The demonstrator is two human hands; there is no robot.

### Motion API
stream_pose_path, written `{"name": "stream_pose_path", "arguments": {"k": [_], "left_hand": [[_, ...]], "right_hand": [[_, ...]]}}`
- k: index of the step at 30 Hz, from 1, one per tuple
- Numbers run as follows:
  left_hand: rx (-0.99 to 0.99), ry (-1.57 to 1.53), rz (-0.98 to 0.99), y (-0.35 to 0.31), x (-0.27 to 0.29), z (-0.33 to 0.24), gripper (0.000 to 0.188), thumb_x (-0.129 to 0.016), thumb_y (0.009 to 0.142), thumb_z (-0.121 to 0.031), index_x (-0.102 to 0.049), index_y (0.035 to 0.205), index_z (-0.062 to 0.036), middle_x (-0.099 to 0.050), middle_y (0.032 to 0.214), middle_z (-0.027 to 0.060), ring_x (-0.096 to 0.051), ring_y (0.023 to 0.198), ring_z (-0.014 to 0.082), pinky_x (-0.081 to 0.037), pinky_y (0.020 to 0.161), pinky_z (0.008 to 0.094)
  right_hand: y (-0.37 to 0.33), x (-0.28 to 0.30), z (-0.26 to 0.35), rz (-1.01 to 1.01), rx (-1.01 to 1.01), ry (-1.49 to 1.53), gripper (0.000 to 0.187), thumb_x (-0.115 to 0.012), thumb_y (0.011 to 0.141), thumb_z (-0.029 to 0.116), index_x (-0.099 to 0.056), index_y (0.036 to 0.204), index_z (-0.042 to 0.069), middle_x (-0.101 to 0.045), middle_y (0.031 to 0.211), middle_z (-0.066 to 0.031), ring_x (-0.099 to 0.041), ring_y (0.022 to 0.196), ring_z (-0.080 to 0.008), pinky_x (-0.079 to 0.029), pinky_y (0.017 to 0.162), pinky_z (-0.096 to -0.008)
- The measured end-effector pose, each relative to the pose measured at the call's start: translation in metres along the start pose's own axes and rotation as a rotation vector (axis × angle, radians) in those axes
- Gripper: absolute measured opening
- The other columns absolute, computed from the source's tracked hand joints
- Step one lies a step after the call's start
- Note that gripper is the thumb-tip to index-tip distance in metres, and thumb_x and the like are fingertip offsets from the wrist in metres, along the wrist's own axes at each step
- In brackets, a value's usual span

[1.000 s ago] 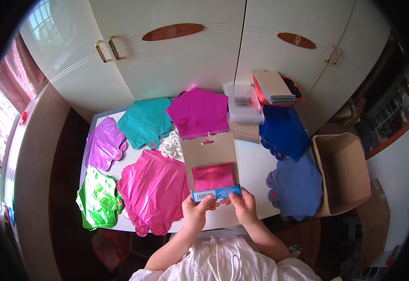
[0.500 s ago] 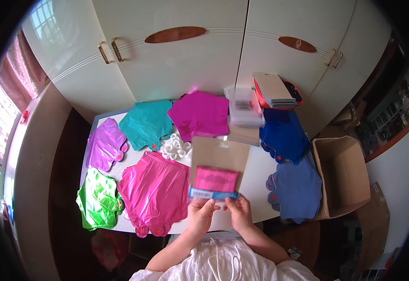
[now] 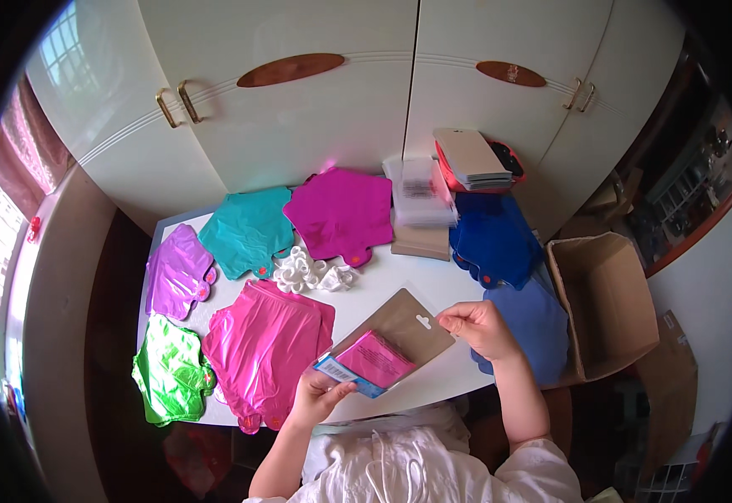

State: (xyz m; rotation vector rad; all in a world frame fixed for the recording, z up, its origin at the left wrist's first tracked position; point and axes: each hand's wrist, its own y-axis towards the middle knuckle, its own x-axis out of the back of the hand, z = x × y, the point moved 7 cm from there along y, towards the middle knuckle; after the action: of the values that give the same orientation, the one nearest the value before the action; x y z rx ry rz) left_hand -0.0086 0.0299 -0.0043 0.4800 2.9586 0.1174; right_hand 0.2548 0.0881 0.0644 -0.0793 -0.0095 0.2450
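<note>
My left hand [image 3: 319, 396] grips the lower left end of a hanging card pack [image 3: 399, 320], thumb on top. The pack is a brown card with a hang hole at one corner end. A folded pink foil piece [image 3: 374, 359] lies on it, above a blue and white label strip. It is tilted, with its hole end toward the far right. My right hand [image 3: 482, 329] is beside that end, fingers pinched together; whatever they hold is too small or clear to make out. To the left of the pack lies a stack of flat pink foil balloons [image 3: 265, 344].
Flat foil balloons surround the table: green [image 3: 169, 369], purple [image 3: 180, 272], teal [image 3: 250, 230], magenta [image 3: 339, 214], dark blue [image 3: 493, 239] and lighter blue [image 3: 534, 327]. White ribbon coils [image 3: 299, 270], clear sleeves [image 3: 420, 193], stacked cards [image 3: 475, 158] and an open cardboard box [image 3: 558, 310] stand around.
The pack has turned from upright to slanted. My right hand has let go of its lower edge and moved up and right to its hole end. The view has shifted slightly.
</note>
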Motion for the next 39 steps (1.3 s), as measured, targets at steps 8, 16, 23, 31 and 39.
{"name": "stream_pose_path", "arguments": {"k": [8,16,23,31,39], "left_hand": [[0.046,-0.123,0.077,-0.002,0.010,0.010,0.013,-0.066,0.087,-0.008,-0.068,0.096,0.0017,-0.068,0.092,0.0030,-0.060,0.086,0.0092,-0.047,0.079,0.0260],[0.035,-0.163,0.033,0.003,0.010,0.009,0.012,-0.067,0.085,-0.007,-0.068,0.092,0.0030,-0.068,0.089,0.0046,-0.060,0.082,0.0096,-0.048,0.075,0.0253],[0.060,-0.271,-0.069,0.004,0.011,0.014,0.010,-0.070,0.083,-0.007,-0.067,0.086,0.0021,-0.068,0.079,0.0067,-0.061,0.070,0.0108,-0.050,0.065,0.0248],[0.176,-0.210,-0.177,0.003,0.003,0.017,0.013,-0.071,0.083,-0.010,-0.065,0.082,0.0015,-0.067,0.075,0.0070,-0.064,0.068,0.0114,-0.051,0.058,0.0244],[-0.118,1.110,-0.218,0.015,-0.019,-0.033,0.036,-0.074,0.073,-0.015,-0.060,0.106,-0.0080,-0.061,0.107,0.0099,-0.062,0.088,0.0233,-0.049,0.078,0.0342]], "right_hand": [[-0.005,-0.016,-0.013,0.189,-0.141,0.446,0.016,-0.079,0.073,0.012,-0.069,0.081,0.001,-0.062,0.067,-0.0030,-0.053,0.057,-0.0087,-0.041,0.052,-0.0218],[-0.013,-0.029,-0.006,0.279,-0.196,0.581,0.024,-0.082,0.068,0.021,-0.067,0.078,0.005,-0.061,0.066,0.0002,-0.053,0.057,-0.0059,-0.039,0.051,-0.0179],[-0.014,-0.031,-0.013,0.370,-0.185,0.639,0.033,-0.082,0.071,0.024,-0.064,0.089,0.004,-0.062,0.079,-0.0003,-0.055,0.065,-0.0064,-0.043,0.062,-0.0198],[0.000,-0.018,-0.013,0.029,-0.042,0.034,0.022,-0.072,0.082,0.012,-0.062,0.099,0.000,-0.057,0.077,0.0048,-0.050,0.070,-0.0031,-0.041,0.063,-0.0208],[0.042,0.003,-0.065,-0.088,-0.009,-0.623,0.029,-0.071,0.077,0.015,-0.066,0.103,0.003,-0.065,0.074,-0.0068,-0.054,0.062,-0.0135,-0.045,0.062,-0.0275]]}}
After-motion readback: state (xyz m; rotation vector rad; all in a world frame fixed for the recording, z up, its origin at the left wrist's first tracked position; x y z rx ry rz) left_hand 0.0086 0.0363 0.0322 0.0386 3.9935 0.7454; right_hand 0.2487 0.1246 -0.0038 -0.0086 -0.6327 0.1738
